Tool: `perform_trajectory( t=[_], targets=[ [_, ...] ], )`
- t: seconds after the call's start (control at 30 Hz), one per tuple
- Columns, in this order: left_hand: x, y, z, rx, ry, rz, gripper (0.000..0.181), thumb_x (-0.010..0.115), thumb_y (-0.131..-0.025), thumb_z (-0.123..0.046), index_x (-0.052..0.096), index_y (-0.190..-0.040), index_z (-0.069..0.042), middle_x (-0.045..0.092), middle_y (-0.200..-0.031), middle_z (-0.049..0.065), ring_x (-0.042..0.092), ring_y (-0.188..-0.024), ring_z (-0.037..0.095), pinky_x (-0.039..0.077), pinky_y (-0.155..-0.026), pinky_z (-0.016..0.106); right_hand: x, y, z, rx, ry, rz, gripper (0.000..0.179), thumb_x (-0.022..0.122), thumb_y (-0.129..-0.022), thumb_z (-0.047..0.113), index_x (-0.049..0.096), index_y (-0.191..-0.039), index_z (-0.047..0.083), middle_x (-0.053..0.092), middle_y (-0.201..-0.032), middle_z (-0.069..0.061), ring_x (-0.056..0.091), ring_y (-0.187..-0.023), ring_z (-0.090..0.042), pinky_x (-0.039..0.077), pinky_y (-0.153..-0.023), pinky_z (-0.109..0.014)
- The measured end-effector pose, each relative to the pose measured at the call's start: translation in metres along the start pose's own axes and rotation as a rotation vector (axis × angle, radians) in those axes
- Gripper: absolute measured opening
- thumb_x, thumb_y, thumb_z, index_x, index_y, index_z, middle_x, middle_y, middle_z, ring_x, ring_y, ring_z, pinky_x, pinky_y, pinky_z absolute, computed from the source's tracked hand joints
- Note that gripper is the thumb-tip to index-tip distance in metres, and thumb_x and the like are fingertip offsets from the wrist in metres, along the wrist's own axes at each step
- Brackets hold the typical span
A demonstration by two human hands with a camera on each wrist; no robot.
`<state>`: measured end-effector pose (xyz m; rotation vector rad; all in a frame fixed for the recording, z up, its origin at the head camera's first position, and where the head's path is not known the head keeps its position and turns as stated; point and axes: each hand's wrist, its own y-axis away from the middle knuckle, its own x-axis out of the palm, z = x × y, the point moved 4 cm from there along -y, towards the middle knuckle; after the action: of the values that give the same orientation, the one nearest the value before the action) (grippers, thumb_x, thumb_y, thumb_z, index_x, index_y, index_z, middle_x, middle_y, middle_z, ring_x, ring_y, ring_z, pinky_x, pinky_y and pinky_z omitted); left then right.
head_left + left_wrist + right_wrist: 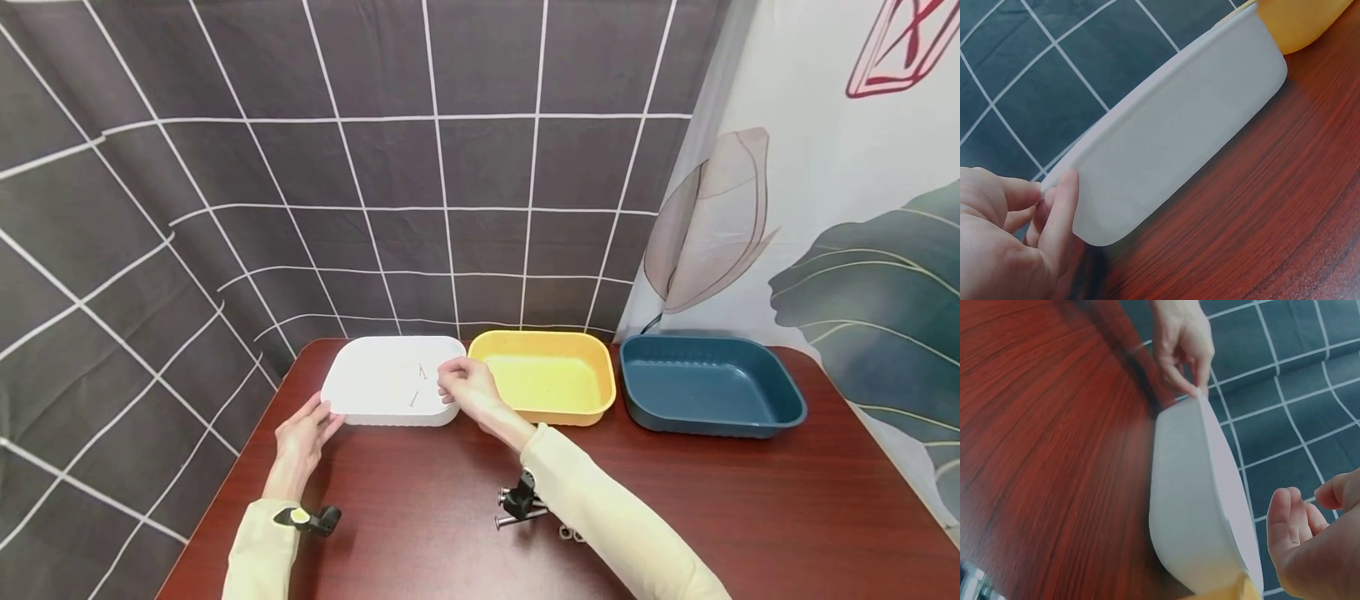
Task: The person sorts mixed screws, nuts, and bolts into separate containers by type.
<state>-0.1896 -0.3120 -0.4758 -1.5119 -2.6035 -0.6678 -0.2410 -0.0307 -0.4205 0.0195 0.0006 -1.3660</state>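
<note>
Pinching the white tray's (367, 375) near-left rim with left hand (300, 435), I see; right hand (472, 390) is relaxed over the tray's right side, fingers loosely bent, thumb apart. A few slim metal fasteners (414, 399) lie in the white tray. Yellow tray (551, 379) just beside, then blue tray (701, 392), all smooth, rounded corners. Bolts (517, 519) and rings (566, 533) on reddish wood-grain table (405, 508), by right sleeve (600, 508)

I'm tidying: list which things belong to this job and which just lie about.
Likely in the job: white tray, left hand on its rim; metal fasteners inside; right hand nearby.
Idle, perhaps just lying about: yellow tray, blue tray, bolts, rings.
</note>
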Motion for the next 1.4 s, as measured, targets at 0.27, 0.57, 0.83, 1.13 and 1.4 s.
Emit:
perform_trajectory(
  t=[0.27, 0.57, 0.83, 1.13, 1.4],
  targets=[
    [0.001, 0.004, 0.001, 0.024, 0.022, -0.008, 0.053, 0.053, -0.101, 0.002, 0.036, -0.15, 0.003, 0.064, -0.08, -0.007, 0.065, -0.07, 0.007, 0.06, -0.085, 0.028, -0.04, 0.014, -0.001, -0.03, -0.159, 0.011, 0.022, 0.054, -0.096, -0.005, 0.057, -0.11, -0.021, 0.063, -0.079, -0.013, 0.06, -0.066, -0.013, 0.06, -0.06, -0.021],
    [-0.006, 0.026, -0.004, 0.171, -0.097, -0.301, 0.038, 0.062, -0.099, -0.015, 0.059, -0.131, 0.006, 0.065, -0.07, -0.005, 0.067, -0.064, 0.004, 0.063, -0.063, 0.023, -0.075, 0.035, -0.004, -0.029, -0.2, -0.03, 0.022, 0.054, -0.097, -0.004, 0.055, -0.111, -0.022, 0.063, -0.079, -0.007, 0.061, -0.068, -0.011, 0.059, -0.06, -0.019],
    [0.022, 0.055, -0.005, 0.316, -0.148, -0.284, 0.035, 0.066, -0.096, -0.008, 0.063, -0.124, 0.012, 0.067, -0.068, -0.006, 0.065, -0.057, 0.003, 0.062, -0.057, 0.021, -0.095, 0.049, -0.008, -0.031, -0.202, -0.042, 0.023, 0.054, -0.097, -0.004, 0.054, -0.111, -0.022, 0.064, -0.081, -0.014, 0.062, -0.068, -0.014, 0.059, -0.06, -0.019],
    [0.07, 0.083, 0.014, 0.287, -0.142, -0.048, 0.03, 0.065, -0.095, -0.002, 0.061, -0.117, 0.018, 0.069, -0.074, 0.012, 0.068, -0.059, 0.012, 0.064, -0.059, 0.031, -0.11, 0.065, -0.014, 0.003, -0.183, -0.058, 0.023, 0.055, -0.099, -0.003, 0.054, -0.113, -0.021, 0.063, -0.085, -0.016, 0.061, -0.072, -0.017, 0.06, -0.062, -0.021],
    [0.113, 0.098, 0.046, 0.13, -0.126, 0.178, 0.033, 0.063, -0.097, -0.001, 0.057, -0.123, 0.02, 0.071, -0.088, 0.022, 0.072, -0.069, 0.019, 0.065, -0.065, 0.034, -0.12, 0.079, -0.018, 0.024, -0.149, -0.058, 0.025, 0.056, -0.1, 0.0, 0.054, -0.114, -0.02, 0.064, -0.085, -0.011, 0.062, -0.073, -0.017, 0.059, -0.061, -0.021]
  ],
)
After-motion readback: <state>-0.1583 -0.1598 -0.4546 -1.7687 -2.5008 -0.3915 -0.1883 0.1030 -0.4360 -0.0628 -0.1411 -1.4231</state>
